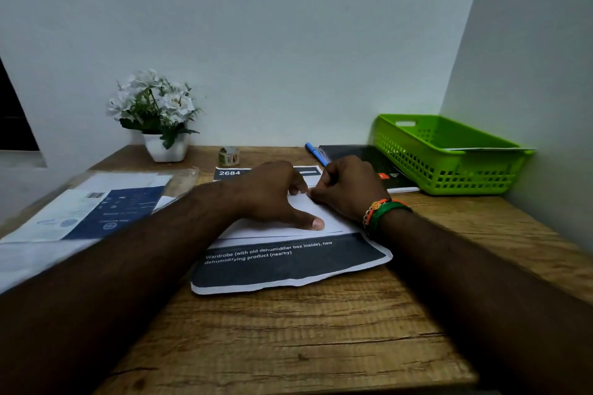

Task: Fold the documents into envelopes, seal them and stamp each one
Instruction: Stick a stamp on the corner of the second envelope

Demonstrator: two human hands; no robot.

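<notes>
The bench shows brown wood grain. The basket is bright green with a perforated grid pattern. The pen is blue. The document is dark grey-blue with white lettering and a white border. The flowers are white with green leaves, in a white pot. The wristbands are orange and green.

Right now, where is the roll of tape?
In the head view, the roll of tape stands at the desk's back edge, between the flower pot and the blue pen.
</notes>
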